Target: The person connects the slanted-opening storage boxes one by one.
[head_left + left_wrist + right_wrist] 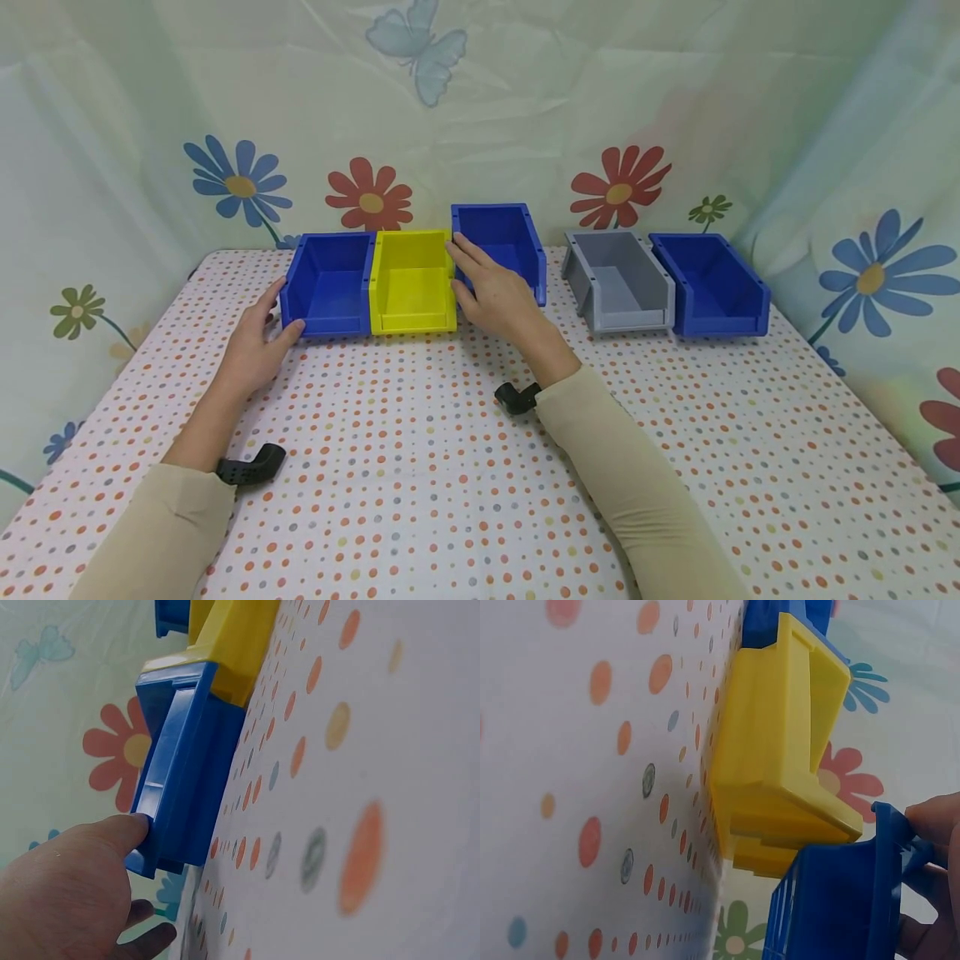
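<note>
At the left end of the row, a blue bin stands against a yellow bin. My left hand lies beside the blue bin's outer side, its thumb touching the front corner and its fingers loosely extended. Another blue bin, right of the yellow one, sits higher and farther back; in the right wrist view its ribbed base shows off the tabletop. My right hand holds this bin by its rim, the fingers near the yellow bin's right edge. The palm hides part of it.
Farther right, a grey bin and one more blue bin stand side by side. A dotted cloth covers the table. Behind the row hangs a flowered curtain. Dark wrist cameras sit on both wrists.
</note>
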### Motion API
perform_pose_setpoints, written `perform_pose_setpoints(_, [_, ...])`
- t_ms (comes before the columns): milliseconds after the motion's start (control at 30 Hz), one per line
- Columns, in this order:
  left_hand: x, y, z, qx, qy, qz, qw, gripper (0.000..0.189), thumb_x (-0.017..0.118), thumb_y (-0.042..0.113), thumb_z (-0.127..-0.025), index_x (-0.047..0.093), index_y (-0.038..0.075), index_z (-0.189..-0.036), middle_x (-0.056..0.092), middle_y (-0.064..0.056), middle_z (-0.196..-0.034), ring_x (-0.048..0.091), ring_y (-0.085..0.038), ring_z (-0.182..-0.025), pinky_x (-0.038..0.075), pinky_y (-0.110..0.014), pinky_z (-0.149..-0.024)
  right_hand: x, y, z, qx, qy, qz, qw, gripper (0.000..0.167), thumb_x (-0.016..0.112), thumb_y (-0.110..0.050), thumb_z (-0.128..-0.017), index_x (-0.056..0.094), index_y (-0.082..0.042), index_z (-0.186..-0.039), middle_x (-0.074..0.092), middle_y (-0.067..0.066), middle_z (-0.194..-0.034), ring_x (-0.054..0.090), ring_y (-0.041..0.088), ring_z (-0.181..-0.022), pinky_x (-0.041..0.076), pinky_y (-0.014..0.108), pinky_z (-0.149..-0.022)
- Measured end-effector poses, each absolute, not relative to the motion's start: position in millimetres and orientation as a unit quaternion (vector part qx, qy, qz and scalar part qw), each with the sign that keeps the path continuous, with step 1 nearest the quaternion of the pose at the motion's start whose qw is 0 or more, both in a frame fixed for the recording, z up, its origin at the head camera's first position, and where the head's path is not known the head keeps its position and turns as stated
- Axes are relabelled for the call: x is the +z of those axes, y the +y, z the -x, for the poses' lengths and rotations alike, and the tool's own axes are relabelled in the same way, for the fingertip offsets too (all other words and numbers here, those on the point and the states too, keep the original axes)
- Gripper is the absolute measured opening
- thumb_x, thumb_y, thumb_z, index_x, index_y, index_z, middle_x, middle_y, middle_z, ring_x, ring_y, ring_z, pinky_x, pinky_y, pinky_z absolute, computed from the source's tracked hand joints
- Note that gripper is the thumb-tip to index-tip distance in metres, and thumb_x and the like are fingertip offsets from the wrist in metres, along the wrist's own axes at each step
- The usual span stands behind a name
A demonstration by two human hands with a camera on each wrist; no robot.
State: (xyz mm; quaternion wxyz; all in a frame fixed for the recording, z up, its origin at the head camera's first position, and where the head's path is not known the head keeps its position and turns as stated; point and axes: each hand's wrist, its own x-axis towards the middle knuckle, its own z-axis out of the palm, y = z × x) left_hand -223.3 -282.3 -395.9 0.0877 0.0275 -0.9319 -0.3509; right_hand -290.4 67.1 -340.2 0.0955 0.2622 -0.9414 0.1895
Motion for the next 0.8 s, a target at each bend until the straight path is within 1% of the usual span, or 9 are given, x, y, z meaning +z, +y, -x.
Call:
perform_pose_setpoints(67, [-395.7, -281.8, 223.1, -0.351, -0.932, -0.027, 0.087, 0.074, 0.051, 0.034, -0.109, 0.008, 0.028, -0.169, 0.025, -0.031, -0.165, 0.035, -0.057, -0.146, 0.032, -0.077, -0.114, -340.1, 67.2, 290.3, 0.187, -0.942, -0.262, 0.095, 0.059, 0.047, -0.032, -0.11, 0.028, -0.025, -0.165, 0.02, -0.007, -0.174, 0.064, 0.024, -0.074, 0.055, 0.034, -0.064])
perform_pose_setpoints(167, [-395.5, -281.1, 223.2, -0.351, -0.932, -0.027, 0.087, 0.074, 0.051, 0.034, -0.109, 0.008, 0.028, -0.169, 0.025, -0.031, -0.165, 0.035, -0.057, -0.146, 0.032, -0.077, -0.114, -340.2, 67.4, 290.5, 0.187, -0.941, -0.264, 0.097, 0.058, 0.048, -0.032, -0.11, 0.031, -0.024, -0.165, 0.021, -0.006, -0.173, 0.067, 0.026, -0.084, 0.058, 0.036, -0.071])
perform_pose_setpoints(233, [-395.4, -280.8, 223.3, -0.351, -0.932, -0.028, 0.087, 0.074, 0.051, 0.034, -0.109, 0.008, 0.028, -0.168, 0.025, -0.031, -0.165, 0.035, -0.057, -0.146, 0.032, -0.077, -0.114, -340.2, 67.7, 290.8, 0.188, -0.941, -0.266, 0.097, 0.058, 0.049, -0.031, -0.11, 0.032, -0.024, -0.164, 0.022, -0.005, -0.173, 0.067, 0.026, -0.079, 0.057, 0.036, -0.069])
perform_pose_setpoints(400, [-394.9, -280.7, 223.5, -0.349, -0.933, -0.027, 0.087, 0.074, 0.05, 0.035, -0.109, 0.008, 0.028, -0.169, 0.025, -0.031, -0.165, 0.035, -0.057, -0.146, 0.032, -0.077, -0.114, -341.0, 67.3, 292.1, 0.176, -0.943, -0.267, 0.097, 0.057, 0.047, -0.03, -0.11, 0.031, -0.024, -0.165, 0.022, -0.004, -0.174, 0.059, 0.023, -0.066, 0.052, 0.033, -0.06])
perform_pose_setpoints(467, [-394.4, -280.7, 223.2, -0.348, -0.933, -0.026, 0.088, 0.074, 0.05, 0.034, -0.109, 0.008, 0.027, -0.169, 0.025, -0.031, -0.165, 0.035, -0.057, -0.146, 0.032, -0.077, -0.114, -341.3, 66.6, 292.5, 0.169, -0.944, -0.266, 0.097, 0.058, 0.046, -0.031, -0.11, 0.03, -0.024, -0.165, 0.021, -0.004, -0.174, 0.057, 0.022, -0.064, 0.051, 0.032, -0.059])
perform_pose_setpoints(567, [-393.8, -280.3, 222.8, -0.348, -0.933, -0.025, 0.087, 0.074, 0.05, 0.034, -0.109, 0.008, 0.026, -0.169, 0.025, -0.032, -0.165, 0.035, -0.057, -0.146, 0.032, -0.077, -0.115, -341.7, 65.5, 292.5, 0.164, -0.946, -0.263, 0.094, 0.058, 0.046, -0.031, -0.11, 0.029, -0.023, -0.165, 0.02, -0.004, -0.174, 0.059, 0.023, -0.065, 0.052, 0.032, -0.059])
perform_pose_setpoints(600, [-393.7, -280.2, 222.7, -0.348, -0.933, -0.026, 0.087, 0.074, 0.05, 0.034, -0.109, 0.008, 0.026, -0.169, 0.025, -0.032, -0.165, 0.035, -0.057, -0.146, 0.032, -0.077, -0.115, -341.8, 65.2, 292.5, 0.163, -0.947, -0.262, 0.093, 0.058, 0.046, -0.031, -0.11, 0.029, -0.023, -0.165, 0.02, -0.004, -0.174, 0.062, 0.024, -0.07, 0.053, 0.033, -0.061])
perform_pose_setpoints(700, [-393.6, -280.5, 222.3, -0.348, -0.933, -0.026, 0.085, 0.074, 0.05, 0.035, -0.109, 0.008, 0.026, -0.169, 0.025, -0.032, -0.165, 0.035, -0.057, -0.146, 0.032, -0.077, -0.115, -342.9, 64.2, 292.7, 0.16, -0.948, -0.26, 0.087, 0.059, 0.045, -0.031, -0.11, 0.027, -0.023, -0.166, 0.019, -0.004, -0.174, 0.07, 0.027, -0.089, 0.059, 0.035, -0.07])
perform_pose_setpoints(800, [-393.8, -281.1, 222.0, -0.347, -0.934, -0.025, 0.086, 0.074, 0.05, 0.035, -0.109, 0.008, 0.026, -0.169, 0.025, -0.032, -0.164, 0.035, -0.057, -0.146, 0.032, -0.076, -0.115, -344.3, 63.7, 292.8, 0.157, -0.949, -0.261, 0.084, 0.059, 0.045, -0.032, -0.111, 0.026, -0.023, -0.166, 0.018, -0.004, -0.174, 0.07, 0.029, -0.106, 0.06, 0.035, -0.076])
